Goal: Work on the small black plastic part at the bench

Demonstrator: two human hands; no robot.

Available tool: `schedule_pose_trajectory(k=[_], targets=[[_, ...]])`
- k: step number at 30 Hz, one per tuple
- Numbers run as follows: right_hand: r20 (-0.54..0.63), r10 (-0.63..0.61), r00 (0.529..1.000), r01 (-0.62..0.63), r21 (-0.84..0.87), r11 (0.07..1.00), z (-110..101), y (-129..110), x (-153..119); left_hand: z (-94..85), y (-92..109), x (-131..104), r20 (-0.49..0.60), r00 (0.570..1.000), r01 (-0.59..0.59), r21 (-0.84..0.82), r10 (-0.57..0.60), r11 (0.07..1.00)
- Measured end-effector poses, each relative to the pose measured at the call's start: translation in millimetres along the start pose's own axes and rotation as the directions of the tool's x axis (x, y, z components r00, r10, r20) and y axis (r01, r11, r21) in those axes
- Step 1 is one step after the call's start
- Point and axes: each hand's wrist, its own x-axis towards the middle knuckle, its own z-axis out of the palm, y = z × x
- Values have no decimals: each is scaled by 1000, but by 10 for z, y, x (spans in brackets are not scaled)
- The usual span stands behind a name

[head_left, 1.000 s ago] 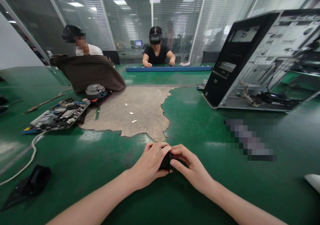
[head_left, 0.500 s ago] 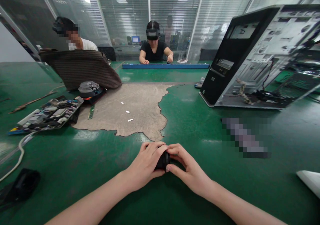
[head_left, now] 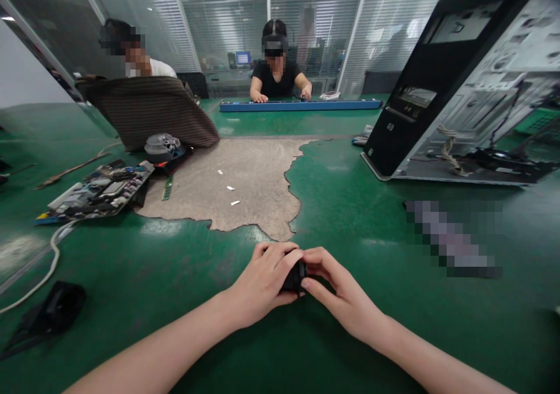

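"Where's the black part (head_left: pixel 293 279)?"

"Between the left hand (head_left: pixel 266 278) and the right hand (head_left: pixel 340 286), over the bench (head_left: pixel 350 207)."

"How's it held?"

"The left curls around it; the right's thumb and fingers pinch its right end."

"Does it rest on the bench?"

"Can't tell; the left hand hides much of it."

"And around?"

"A circuit board (head_left: pixel 102 192) well off to the left, a PC case (head_left: pixel 409 99) to the right."
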Motion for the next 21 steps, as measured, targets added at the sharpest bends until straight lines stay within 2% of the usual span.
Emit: schedule_pose_trajectory(k=[5,11,14,21], targets=[[0,-64,998,63,-92,994,-3,14,-29,5,-6,-13,4,1000,-7,-1,7,1000],[-59,-5,998,8,45,999,44,55,22,19,9,-14,-20,1000,-5,0,5,1000],[-33,23,999,-22,51,998,46,59,23,26,12,-18,-24,1000,-6,7,6,1000],[-25,-111,993,109,-96,989,49,23,-83,33,17,-56,-37,999,-12,-2,12,1000]])
